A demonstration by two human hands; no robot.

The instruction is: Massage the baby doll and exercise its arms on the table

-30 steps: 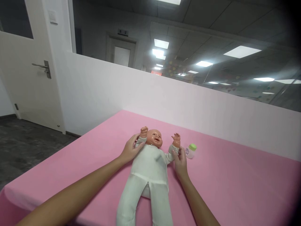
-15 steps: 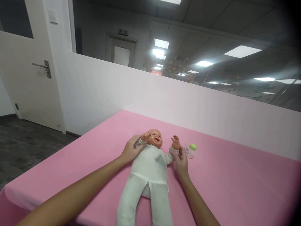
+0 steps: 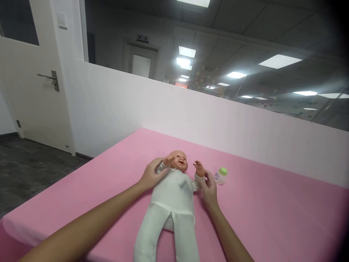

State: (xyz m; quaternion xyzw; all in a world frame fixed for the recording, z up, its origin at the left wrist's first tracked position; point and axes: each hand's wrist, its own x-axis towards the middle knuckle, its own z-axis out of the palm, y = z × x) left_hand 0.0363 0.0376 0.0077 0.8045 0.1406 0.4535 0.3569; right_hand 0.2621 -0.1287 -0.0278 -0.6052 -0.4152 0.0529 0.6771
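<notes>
Doll (image 3: 174, 196) lies flat on its back in the middle of the pink table cover (image 3: 272, 218), seen from the head camera. Its head is round, smooth and shiny like hard plastic, and it points toward the far white wall (image 3: 191, 116). Its body is dressed in a soft white one-piece suit with long legs that reach toward the near edge of the table. Both little plastic arms are bent up beside the head.

The left hand (image 3: 151, 175) is curled around the doll's arm and shoulder on that side, with the fingers wrapped close on the white sleeve. The right hand (image 3: 209, 187) holds the doll's other arm near the wrist, pinching it between thumb and fingers, so the tiny hand sticks up.

A small bottle (image 3: 220, 176) lies on the cover just beside the right hand. It is see-through with a round green cap. I cannot tell if it touches the hand.

The cover looks smooth and flat. A white door (image 3: 29, 80) with a metal handle stands at the left.
</notes>
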